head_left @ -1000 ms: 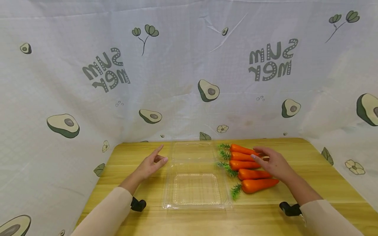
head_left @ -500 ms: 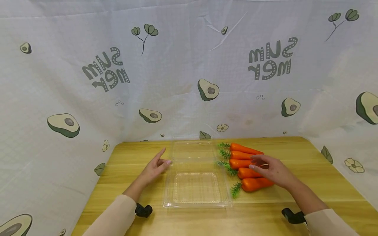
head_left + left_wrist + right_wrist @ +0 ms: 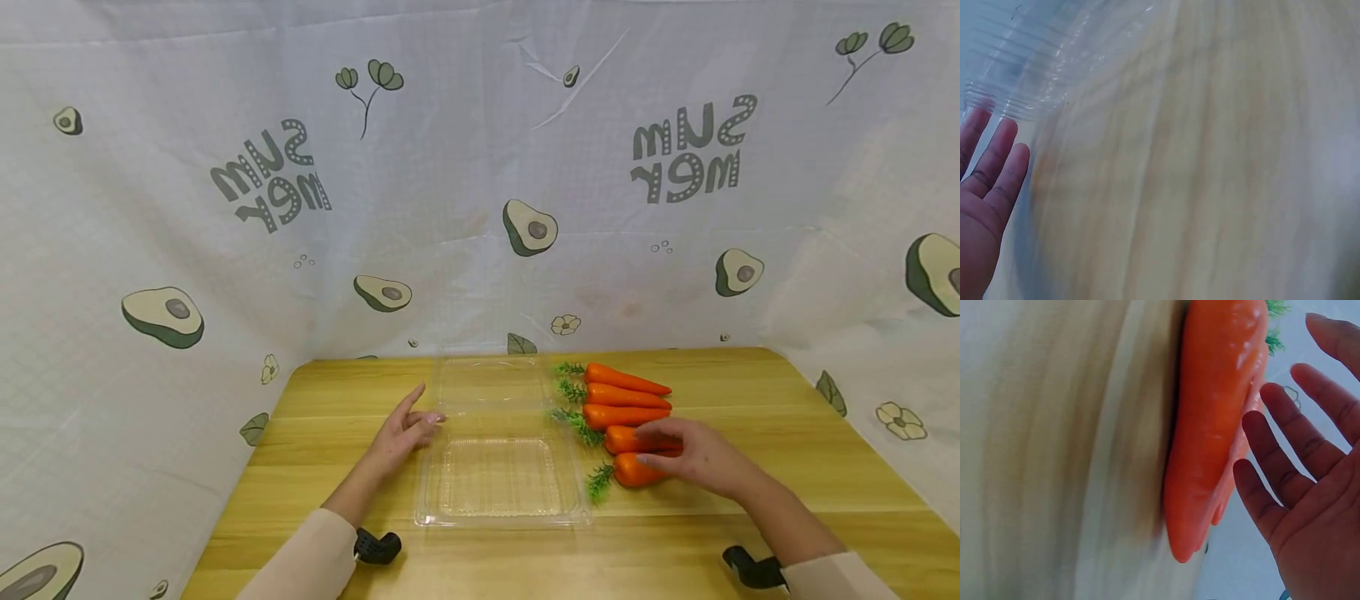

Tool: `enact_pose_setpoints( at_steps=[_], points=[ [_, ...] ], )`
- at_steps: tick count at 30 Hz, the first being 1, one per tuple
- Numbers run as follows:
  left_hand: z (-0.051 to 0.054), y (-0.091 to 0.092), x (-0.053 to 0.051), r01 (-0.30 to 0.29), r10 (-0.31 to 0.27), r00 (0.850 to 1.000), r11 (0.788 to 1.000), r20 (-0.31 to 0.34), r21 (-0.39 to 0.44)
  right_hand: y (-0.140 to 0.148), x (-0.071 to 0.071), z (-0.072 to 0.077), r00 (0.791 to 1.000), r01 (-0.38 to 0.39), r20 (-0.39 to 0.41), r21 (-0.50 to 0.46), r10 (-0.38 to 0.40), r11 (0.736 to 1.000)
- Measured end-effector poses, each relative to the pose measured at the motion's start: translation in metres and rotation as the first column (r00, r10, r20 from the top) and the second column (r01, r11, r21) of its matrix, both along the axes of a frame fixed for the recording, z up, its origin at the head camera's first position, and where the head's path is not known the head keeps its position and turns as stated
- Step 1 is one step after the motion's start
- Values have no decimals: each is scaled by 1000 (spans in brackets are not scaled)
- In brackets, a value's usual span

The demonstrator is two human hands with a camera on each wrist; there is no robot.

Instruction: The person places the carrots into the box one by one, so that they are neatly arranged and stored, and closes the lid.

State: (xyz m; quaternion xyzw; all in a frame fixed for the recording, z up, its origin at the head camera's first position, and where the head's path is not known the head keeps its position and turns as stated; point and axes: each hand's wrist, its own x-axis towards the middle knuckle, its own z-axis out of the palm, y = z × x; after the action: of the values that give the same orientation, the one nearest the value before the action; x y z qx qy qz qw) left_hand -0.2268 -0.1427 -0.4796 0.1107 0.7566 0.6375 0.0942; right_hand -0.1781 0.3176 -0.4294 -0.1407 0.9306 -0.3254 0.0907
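- White cloth [image 3: 450, 158] printed with avocados, flowers and mirror-reversed "summer" lettering rises behind and beside your wood-grained tabletop [image 3: 480, 571].
- Five orange carrots [image 3: 626, 417] lie on the tabletop, right of the container, in a loose column; green leafy tops [image 3: 600, 483] point left, tapered tips right.
- Your right hand [image 3: 708, 457] is over the two carrots nearest you, fingers apart and grasping nothing; whether it touches them, you cannot tell from either view.
- Clear plastic container [image 3: 502, 523] lies unfolded: ribbed tray half nearer you, lid half [image 3: 491, 383] towards the cloth.
- Your left hand [image 3: 401, 437] is at the container's left edge, index finger extended, released, grasping nothing. Contact with the plastic: cannot tell.
- Further out, you wear pale sleeves [image 3: 303, 560] and a black wrist camera [image 3: 378, 547] on each wrist.
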Motion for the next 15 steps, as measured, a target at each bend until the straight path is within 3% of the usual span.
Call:
enact_pose_setpoints(
  at_steps=[4,7,12,15],
  points=[
    [-5,3,2,-4,3,1000,998,20,57,0,1,-5,1000,-22,-18,-4,22,1000],
    [-10,7,4,-38,31,998,988,47,147,0,2,-8,1000,-15,-20,-7,15,1000],
    [-15,15,7,-79,47,993,940,105,333,0,3,-12,999,-22,-45,25,23,999],
    [-18,20,8,-85,46,993,922,111,377,0,3,-14,998,-21,-64,46,24,999]
  ],
)
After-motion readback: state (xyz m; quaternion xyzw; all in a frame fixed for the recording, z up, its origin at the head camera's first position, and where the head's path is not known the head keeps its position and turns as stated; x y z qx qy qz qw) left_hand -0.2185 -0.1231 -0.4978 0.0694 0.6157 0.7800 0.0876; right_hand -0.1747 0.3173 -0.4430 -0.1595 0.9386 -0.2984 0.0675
